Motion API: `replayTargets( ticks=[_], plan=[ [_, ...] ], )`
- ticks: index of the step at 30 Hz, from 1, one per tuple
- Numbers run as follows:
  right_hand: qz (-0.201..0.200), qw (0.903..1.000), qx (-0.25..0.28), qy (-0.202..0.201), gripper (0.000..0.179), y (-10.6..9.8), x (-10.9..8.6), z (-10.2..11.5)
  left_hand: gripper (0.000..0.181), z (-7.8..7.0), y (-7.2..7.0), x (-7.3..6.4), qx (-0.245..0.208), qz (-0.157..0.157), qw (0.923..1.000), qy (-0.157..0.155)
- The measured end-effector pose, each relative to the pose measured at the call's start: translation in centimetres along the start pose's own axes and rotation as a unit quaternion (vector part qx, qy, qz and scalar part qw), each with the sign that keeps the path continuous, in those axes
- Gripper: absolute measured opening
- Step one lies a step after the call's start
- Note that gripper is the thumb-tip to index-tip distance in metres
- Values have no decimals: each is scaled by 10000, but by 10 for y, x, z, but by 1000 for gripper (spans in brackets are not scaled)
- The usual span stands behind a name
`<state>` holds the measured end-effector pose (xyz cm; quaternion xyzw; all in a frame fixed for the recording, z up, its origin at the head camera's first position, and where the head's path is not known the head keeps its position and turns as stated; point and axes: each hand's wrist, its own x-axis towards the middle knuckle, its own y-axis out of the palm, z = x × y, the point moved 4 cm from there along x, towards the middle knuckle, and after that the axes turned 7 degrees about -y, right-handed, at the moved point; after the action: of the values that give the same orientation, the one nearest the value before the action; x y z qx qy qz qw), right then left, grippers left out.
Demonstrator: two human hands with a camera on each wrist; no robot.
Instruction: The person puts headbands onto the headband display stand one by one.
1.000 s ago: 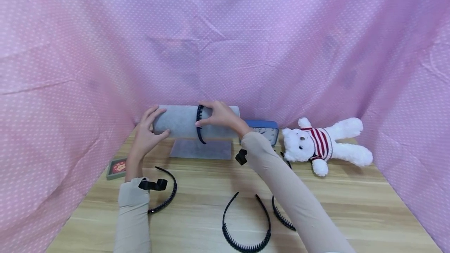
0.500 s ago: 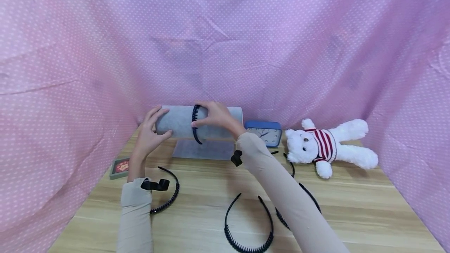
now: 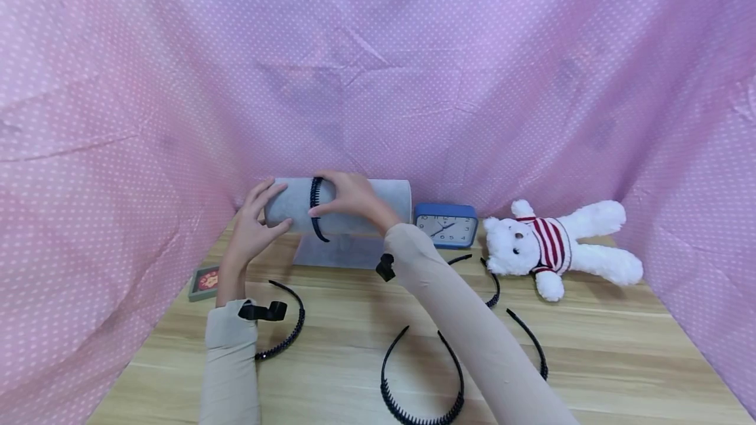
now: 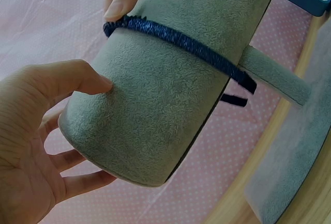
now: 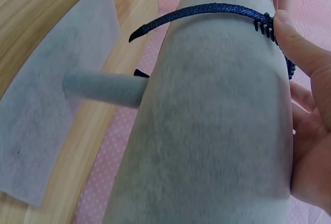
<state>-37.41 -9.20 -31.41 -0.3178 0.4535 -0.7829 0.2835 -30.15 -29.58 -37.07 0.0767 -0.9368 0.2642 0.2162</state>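
Observation:
A grey velvet cylinder stand [image 3: 360, 205] stands at the back of the wooden table [image 3: 590, 359]. A dark blue toothed headband [image 3: 315, 212] sits astride the cylinder, left of its middle. My right hand [image 3: 345, 197] lies over the top and pinches the headband [image 5: 207, 11], thumb [image 5: 297, 48] by the teeth. My left hand [image 3: 256, 218] grips the cylinder's left end, with the thumb [image 4: 77, 76] on the velvet [image 4: 155, 110] and the fingers under the end face. The headband [image 4: 181, 43] runs just beside that thumb.
A blue clock [image 3: 445, 225] and a white teddy bear [image 3: 555, 244] lie right of the stand. Several black headbands lie on the table, among them a toothed one [image 3: 422, 379] and a beaded one [image 3: 286, 330]. A small box [image 3: 205, 281] sits far left. Pink dotted cloth [image 3: 378, 51] surrounds everything.
My right hand has slid the headband leftward along the cylinder, towards my left hand. The left hand has stayed on the cylinder's end.

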Motion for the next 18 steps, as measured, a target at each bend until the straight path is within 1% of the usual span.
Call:
replayTargets(
  ticks=[3,6,10,14,18],
  plan=[
    [-2,9999,-91,-104,85,3,2,4,68,-1,1,1,-10,9,10000,13],
    [-10,9995,-232,-206,87,7,4,9,67,-5,3,0,-13,31,10000,-9],
    [-82,9987,-436,-250,89,13,6,15,65,-23,4,-4,-66,97,9999,-5],
    [-170,9974,-661,-234,90,18,7,19,62,-40,1,-7,-76,121,9999,-8],
    [-203,9953,-926,-189,91,22,7,21,63,-43,1,-8,-10,138,9999,32]
  ],
)
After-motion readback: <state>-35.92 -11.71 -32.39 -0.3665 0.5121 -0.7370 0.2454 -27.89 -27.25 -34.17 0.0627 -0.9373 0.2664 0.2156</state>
